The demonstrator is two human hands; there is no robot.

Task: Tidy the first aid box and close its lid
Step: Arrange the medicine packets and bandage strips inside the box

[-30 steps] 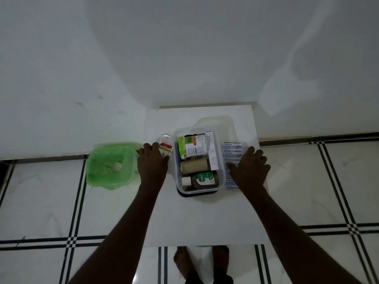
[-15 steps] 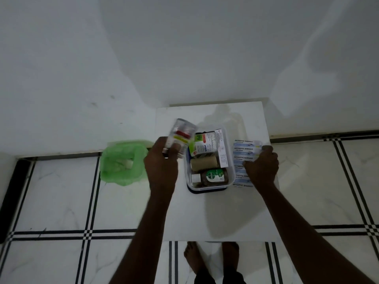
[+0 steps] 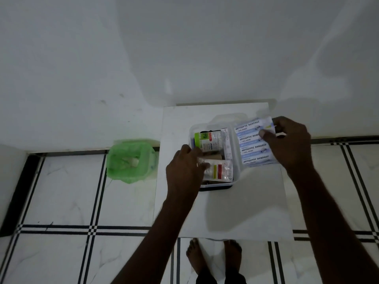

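The clear box (image 3: 214,160) sits on the white counter (image 3: 235,206), lid not in sight. The left hand (image 3: 184,167) pinches a thin sachet (image 3: 220,169) over its near end, and the right hand (image 3: 291,144) grips a bandage strip (image 3: 253,143) at its far corner. Both look light, floppy and slick, so an edge pinch seems best

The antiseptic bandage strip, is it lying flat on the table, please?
No, the right hand holds the antiseptic bandage strip up beside the box.
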